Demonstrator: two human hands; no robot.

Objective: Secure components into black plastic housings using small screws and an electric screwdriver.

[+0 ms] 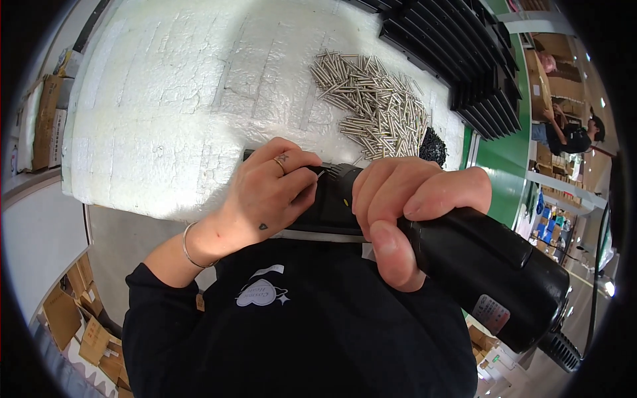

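Observation:
My right hand (418, 205) is wrapped round a black corded electric screwdriver (491, 272), whose nose points left. Its tip meets a black part (335, 209) lying at the table's near edge, close to my body. My left hand (275, 189) rests over the same part with fingers curled and pinched beside the tip. A small shiny metal bit shows at those fingertips, but what they hold is mostly hidden. Beyond the hands lies a heap of slim metal pins (378, 106). To its right sits a small pile of black screws (433, 147).
White wrapped padding (159, 99) covers the work surface. Black ribbed metal panels (458, 40) are stacked at the far right, near a green edge (507, 172). The screwdriver's cord (590, 312) runs off right. Another person (577, 136) stands in the background, and cardboard boxes (46, 123) stand left.

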